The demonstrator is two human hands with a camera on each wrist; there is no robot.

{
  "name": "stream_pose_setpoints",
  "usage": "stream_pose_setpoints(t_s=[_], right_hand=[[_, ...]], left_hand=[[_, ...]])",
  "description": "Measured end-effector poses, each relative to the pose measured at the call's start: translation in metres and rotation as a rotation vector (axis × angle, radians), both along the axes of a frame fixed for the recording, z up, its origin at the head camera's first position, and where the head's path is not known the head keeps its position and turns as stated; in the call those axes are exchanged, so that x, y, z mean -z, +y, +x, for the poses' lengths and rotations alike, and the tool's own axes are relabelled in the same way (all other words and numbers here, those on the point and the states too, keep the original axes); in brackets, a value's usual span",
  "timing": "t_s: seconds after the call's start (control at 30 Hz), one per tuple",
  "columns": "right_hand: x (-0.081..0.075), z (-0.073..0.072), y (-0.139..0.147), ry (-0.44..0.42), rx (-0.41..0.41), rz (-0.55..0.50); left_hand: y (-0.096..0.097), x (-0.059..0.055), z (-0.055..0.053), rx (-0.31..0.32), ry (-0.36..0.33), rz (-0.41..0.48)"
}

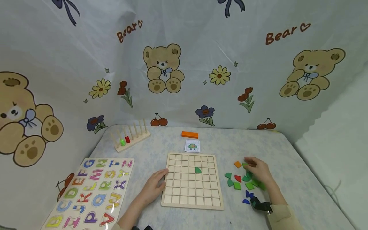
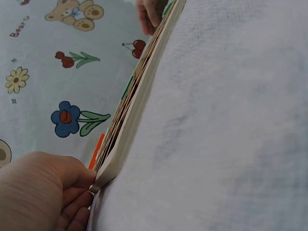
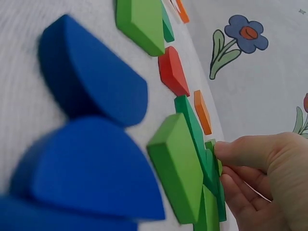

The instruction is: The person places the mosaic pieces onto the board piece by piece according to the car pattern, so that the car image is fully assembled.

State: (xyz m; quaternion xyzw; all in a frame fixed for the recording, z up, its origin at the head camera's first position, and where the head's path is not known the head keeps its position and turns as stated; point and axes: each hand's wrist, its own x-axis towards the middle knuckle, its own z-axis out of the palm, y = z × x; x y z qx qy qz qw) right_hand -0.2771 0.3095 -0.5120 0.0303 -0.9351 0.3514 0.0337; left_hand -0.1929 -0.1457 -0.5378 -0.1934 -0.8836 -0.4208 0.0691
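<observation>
A wooden grid board (image 1: 193, 208) lies on the table, with one dark green quarter-round block (image 1: 198, 170) in a cell of its upper part. My left hand (image 1: 153, 185) holds the board's left edge, thumb and fingers at the rim in the left wrist view. To the right of the board, my right hand (image 1: 257, 169) reaches over a loose group of blocks. In the right wrist view its thumb and fingers pinch a light green block (image 3: 211, 144) beside other green blocks. Near it lie a red block (image 1: 238, 178), an orange block (image 1: 237, 164) and blue half-round blocks (image 3: 101, 168).
Behind the board are a small card with a coloured grid picture (image 1: 192, 146) and an orange bar (image 1: 189, 134). A wooden peg rack (image 1: 135, 139) with green and red rings stands at the back left. An alphabet board (image 1: 96, 191) lies on the left.
</observation>
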Motion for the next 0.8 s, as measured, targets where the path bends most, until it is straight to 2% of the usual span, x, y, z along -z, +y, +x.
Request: stream_pose_setpoints(t_s=[0.1, 0.3, 0.43, 0.8], right_hand=[[0.002, 0.001, 0.001, 0.015, -0.003, 0.009], [0.003, 0.007, 0.004, 0.028, -0.037, 0.016], [0.003, 0.01, 0.005, 0.066, -0.063, 0.024], [0.005, 0.009, 0.006, 0.101, -0.052, 0.056]], left_hand=[[0.001, -0.001, 0.0, 0.0, -0.002, -0.002], [0.001, -0.004, 0.002, -0.003, -0.056, 0.007], [0.001, -0.005, 0.002, -0.008, -0.053, 0.011], [0.001, -0.004, 0.001, -0.01, -0.053, 0.015]])
